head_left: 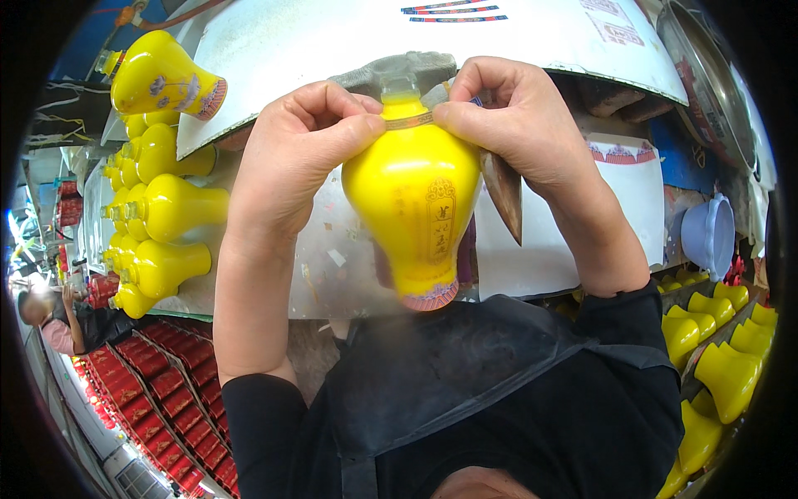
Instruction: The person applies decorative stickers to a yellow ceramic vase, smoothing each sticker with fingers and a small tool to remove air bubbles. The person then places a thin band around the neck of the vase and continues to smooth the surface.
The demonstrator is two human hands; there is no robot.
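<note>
Both hands up at centre, working the neck of one yellow vase-shaped bottle (416, 200), held tilted w/ its base toward the person's chest. Left hand (299, 158): fingers curled, thumb & forefinger pinching a thin gold band (409, 121) against the bottle's neck. Right hand (515, 125): also curled, thumb & fingertips pinched on the same band from the other side; fingers not spread. Forearms rise from the lower edge, bare to black sleeves, wrists bent inward so the hands meet at the neck. The bottle sits in front of a white curved table (332, 41). Counts: approx. 8 more yellow bottles lying in a row at left (162, 208), hard to tell near the rim; approx. 7 at lower right (723, 366). Red boxes (150, 391) stacked lower left, too many to count. One pale-blue bowl (711, 233) at right.
</note>
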